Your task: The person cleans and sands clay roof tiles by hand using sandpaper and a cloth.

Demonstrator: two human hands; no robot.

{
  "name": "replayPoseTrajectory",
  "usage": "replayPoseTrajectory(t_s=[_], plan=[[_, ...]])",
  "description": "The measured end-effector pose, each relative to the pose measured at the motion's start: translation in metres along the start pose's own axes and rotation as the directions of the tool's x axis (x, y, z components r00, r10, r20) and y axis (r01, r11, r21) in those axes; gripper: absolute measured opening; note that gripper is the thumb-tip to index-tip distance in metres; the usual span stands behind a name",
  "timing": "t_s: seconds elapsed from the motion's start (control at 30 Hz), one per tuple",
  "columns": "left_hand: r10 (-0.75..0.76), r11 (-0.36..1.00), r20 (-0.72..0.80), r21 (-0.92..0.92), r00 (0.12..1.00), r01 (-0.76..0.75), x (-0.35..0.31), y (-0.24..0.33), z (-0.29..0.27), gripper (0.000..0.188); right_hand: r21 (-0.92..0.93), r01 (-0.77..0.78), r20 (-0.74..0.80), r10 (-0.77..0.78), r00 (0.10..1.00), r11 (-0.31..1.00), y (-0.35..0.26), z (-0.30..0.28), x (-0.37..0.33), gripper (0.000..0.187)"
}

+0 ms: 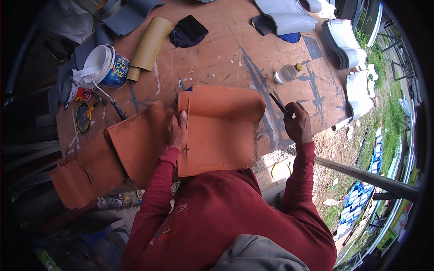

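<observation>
An orange clay roof tile (221,128) lies on the brown wooden table (217,54) in front of me. My left hand (176,131) presses on the tile's left edge, thumb on top. Touching it on the left is a second orange tile (135,142). My right hand (297,122) is closed around a thin dark brush (279,104), held just right of the tile's right edge, tip pointing up and left over the table.
More orange tiles (79,178) are stacked at the lower left. A tipped paint bucket (107,67), cardboard tube (149,45), dark cloth (187,31) and small bottle (287,73) sit on the table. Grey and white tiles (346,43) lie at the far right.
</observation>
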State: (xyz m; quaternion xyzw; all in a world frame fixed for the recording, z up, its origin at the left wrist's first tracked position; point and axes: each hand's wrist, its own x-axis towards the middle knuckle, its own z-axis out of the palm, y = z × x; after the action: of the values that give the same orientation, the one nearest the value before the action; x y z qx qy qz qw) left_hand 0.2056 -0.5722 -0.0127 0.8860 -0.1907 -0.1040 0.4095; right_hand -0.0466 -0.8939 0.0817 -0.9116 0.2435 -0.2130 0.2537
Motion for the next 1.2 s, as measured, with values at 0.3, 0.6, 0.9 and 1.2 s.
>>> replayPoseTrajectory(t_s=[0.3, 0.6, 0.9, 1.2], plan=[[0.015, 0.997, -0.011, -0.071, 1.0, -0.016, -0.001, -0.011, 0.005, 0.073, -0.066, -0.044, -0.022, 0.042, 0.999, 0.997, 0.003, 0.104, -0.007, 0.048], [-0.01, 0.997, -0.029, -0.073, 1.0, 0.008, -0.005, -0.02, 0.0, 0.073, -0.107, -0.059, 0.154, 0.075, 0.985, 0.993, 0.013, 0.122, 0.014, 0.06], [0.066, 0.963, 0.005, -0.261, 0.998, -0.062, -0.008, 0.02, -0.007, 0.064, -0.188, -0.165, 0.261, 0.212, 0.942, 0.968, 0.046, 0.118, 0.039, 0.05], [0.021, 0.979, -0.018, -0.204, 1.0, -0.024, -0.003, -0.001, 0.006, 0.075, -0.087, -0.061, 0.17, 0.075, 0.983, 0.994, 0.052, 0.126, 0.034, 0.051]])
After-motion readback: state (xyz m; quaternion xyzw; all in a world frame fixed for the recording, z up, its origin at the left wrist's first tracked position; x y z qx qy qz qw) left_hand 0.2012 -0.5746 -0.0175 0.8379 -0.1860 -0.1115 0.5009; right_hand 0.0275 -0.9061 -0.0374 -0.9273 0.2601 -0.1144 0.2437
